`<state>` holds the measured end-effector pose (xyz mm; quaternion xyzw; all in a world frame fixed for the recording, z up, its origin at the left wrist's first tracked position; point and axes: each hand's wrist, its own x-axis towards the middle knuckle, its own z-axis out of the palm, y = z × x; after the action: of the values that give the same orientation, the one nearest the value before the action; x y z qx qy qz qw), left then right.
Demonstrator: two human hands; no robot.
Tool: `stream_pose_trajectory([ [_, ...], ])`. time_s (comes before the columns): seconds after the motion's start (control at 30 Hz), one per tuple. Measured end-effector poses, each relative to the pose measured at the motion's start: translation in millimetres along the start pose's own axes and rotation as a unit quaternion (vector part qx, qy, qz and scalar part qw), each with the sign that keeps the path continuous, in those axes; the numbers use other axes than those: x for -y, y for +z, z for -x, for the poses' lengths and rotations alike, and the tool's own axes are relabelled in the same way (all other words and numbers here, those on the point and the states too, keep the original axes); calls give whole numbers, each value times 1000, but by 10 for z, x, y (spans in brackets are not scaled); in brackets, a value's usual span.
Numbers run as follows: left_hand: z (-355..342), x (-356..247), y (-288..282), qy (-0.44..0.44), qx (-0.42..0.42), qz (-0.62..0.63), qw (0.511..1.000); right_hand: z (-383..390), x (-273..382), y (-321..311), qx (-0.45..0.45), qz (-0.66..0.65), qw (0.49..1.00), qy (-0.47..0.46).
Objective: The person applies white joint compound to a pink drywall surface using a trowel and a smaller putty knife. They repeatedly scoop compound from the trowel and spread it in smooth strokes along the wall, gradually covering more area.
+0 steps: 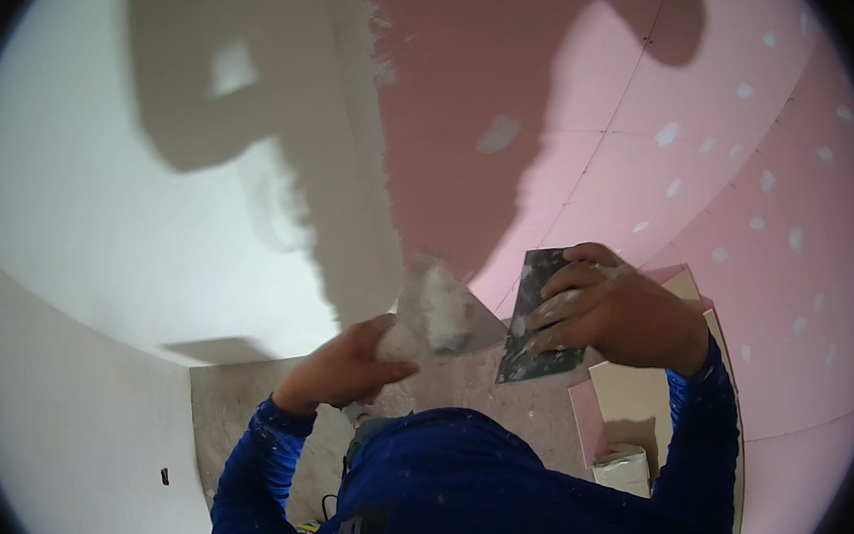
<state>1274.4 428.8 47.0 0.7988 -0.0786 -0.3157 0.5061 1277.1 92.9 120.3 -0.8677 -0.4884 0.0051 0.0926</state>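
My left hand (pixel 340 367) is closed round the narrow end of a putty knife with a wide, roughly triangular blade (pixel 479 321). A lump of white joint compound (pixel 444 309) sits on that blade, slightly blurred. In my right hand (pixel 623 314) is a dark, trapezoid-shaped scraper (pixel 520 356), smeared with white. The right fingers lie across its face, and white residue marks their knuckles. Both tools are close together in front of my body, their edges almost meeting; I cannot tell whether they touch. The scraper's handle, if any, is hidden.
Ahead stands a wall, coated white on the left (pixel 60 185) and bare pink plasterboard on the right (pixel 607 193), with several white filler spots. Board offcuts (pixel 640 391) lean at the lower right, beside a white package (pixel 623 470). Grey floor (pixel 257 396) shows below.
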Motion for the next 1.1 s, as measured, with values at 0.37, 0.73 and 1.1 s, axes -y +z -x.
stream_pose_trajectory([
  [0.37,281,949,-135,-82,-76,85,990,87,-791,1112,-295,-842,397,216],
  [0.73,214,1362,-220,-26,-2,375,927,-477,-262,-1842,-471,37,881,25],
  [1.1,598,1403,-316,2,-139,146,980,-1788,-243,-4458,-511,468,721,32],
])
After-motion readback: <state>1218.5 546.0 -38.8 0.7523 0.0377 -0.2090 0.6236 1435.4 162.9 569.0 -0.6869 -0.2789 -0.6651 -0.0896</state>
